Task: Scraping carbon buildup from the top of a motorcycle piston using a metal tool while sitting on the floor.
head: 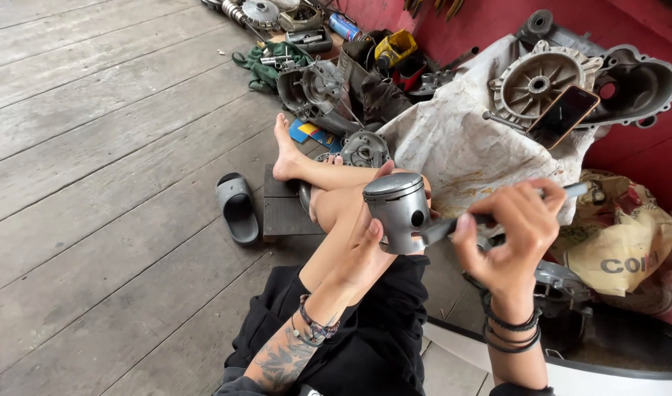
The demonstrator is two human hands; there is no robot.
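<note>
A plank floor fills the left, with a grey sandal lying by a bare foot. At upper right a pale cloth carries an engine casing and a phone. At centre, above the bent knee, the left hand is clamped around a grey piston, held upright. The right hand is closed on a thin tool, whose tip meets the piston's side hole
</note>
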